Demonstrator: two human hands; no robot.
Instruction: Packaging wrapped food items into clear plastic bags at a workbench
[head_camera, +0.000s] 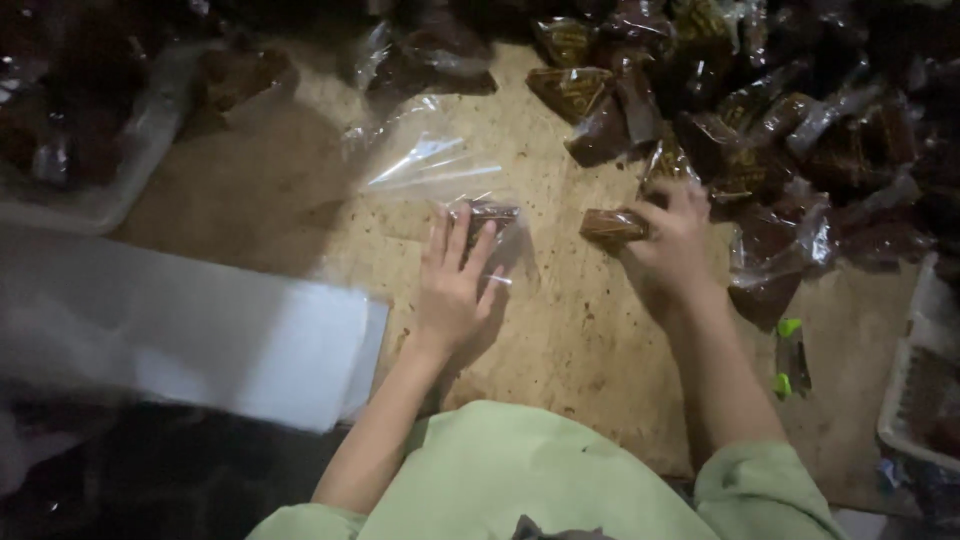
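**Two hands at work on wrapped brown blocks**

The left hand (455, 285) lies flat, fingers spread and pointing away from the person, pressing down on a clear plastic bag (440, 165) that stretches out across the worn wooden counter (560, 340). Under its fingertips, inside the near end of that bag, sits a dark brown block (490, 213).

A little to the right, the right hand (675, 240) is curled, its fingers closed around the end of a second brown block (612, 224) that rests on the counter, apart from the bag.

Beyond the right hand a heap of wrapped dark pieces (760, 130) in shiny film covers the far right part of the counter. At the left a stack of white sheets (250, 350) lies at the counter's edge, and a pale tray (90, 200) with more dark pieces stands in the far left corner. Near the right forearm is a small dark object with bright green ends (790, 355); I cannot tell what it is. A white tray rim (905, 400) shows at the right edge. The person wears pale green sleeves (520, 470).
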